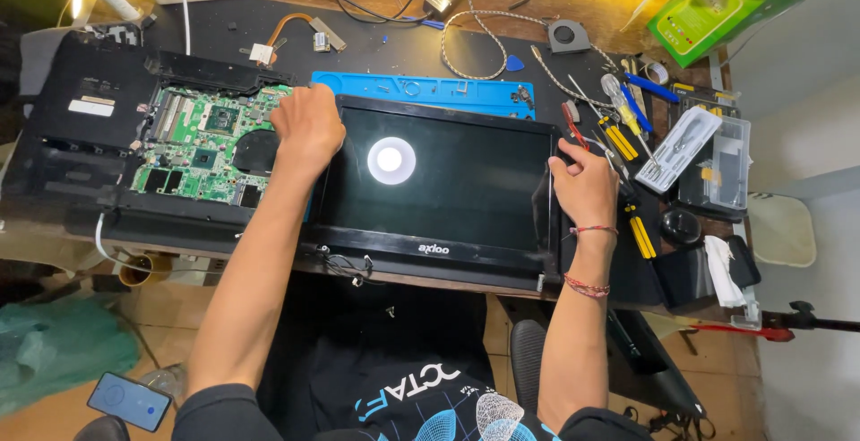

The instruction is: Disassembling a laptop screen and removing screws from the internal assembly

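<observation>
Laptop screen panel (439, 185): lies flat, glass up, directly between the 2 hands; its long axis runs left to right, from one hand to the other, with a round lamp glare near its middle.
Right hand (587, 190): at the panel's right short edge, fingers curled and pinching the bezel there; it looks closed on that edge, though the fingertips are partly hidden.
Left hand (307, 123): on the panel's far left corner, knuckles up, fingers bent down over the corner; whether it grips or only presses, I cannot tell.
Nearer hand: both touch the panel, the right lower on its side, the left at the farther corner.
Motherboard (202, 141): green, bare in the opened laptop base, just left of the left hand.
Screwdrivers (627, 127): yellow-handled, just right of the right hand.
Blue silicone mat (421, 91): beyond the panel's far edge, between the hands.
</observation>
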